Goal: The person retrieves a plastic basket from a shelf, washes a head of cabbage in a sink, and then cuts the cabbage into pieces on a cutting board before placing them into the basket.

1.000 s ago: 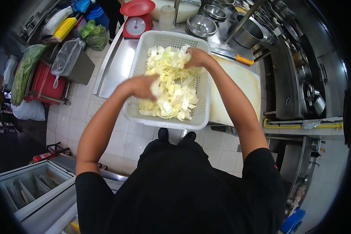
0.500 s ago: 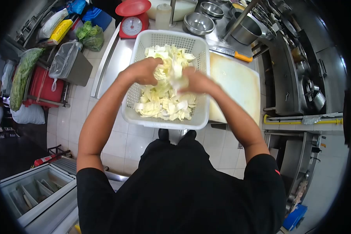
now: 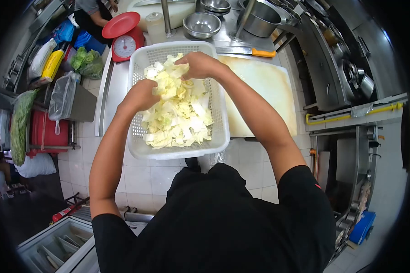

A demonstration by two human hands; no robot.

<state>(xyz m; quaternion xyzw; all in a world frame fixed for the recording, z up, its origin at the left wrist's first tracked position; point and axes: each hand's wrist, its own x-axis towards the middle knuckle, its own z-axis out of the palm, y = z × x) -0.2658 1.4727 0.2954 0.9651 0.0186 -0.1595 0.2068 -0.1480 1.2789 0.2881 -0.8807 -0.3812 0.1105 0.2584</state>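
A white perforated plastic basket [image 3: 222, 132] holds a pile of chopped pale cabbage [image 3: 180, 123]. At the pile's left side, my left hand [image 3: 142, 95] is closed round cabbage pieces, its fingertips partly hidden among them. My right hand [image 3: 197, 66] is near the basket's far edge, its fingers curled down on cabbage leaves at the top of the pile. Right of the basket lies a white cutting board [image 3: 262, 98]. Beyond the board is a large knife with an orange handle [image 3: 263, 53].
A red scale [image 3: 124, 47] stands behind the basket at left, beside a clear container [image 3: 155, 26]. Metal bowls [image 3: 202, 25] and a steel pot [image 3: 262, 20] are at the back. A lined bin [image 3: 79, 100] stands at left. Another person's arm [image 3: 98, 18] shows at the upper left.
My right hand has moved up to the pile's far end, and my left hand is lower at its left side. The view has shifted, and another person has come into sight.
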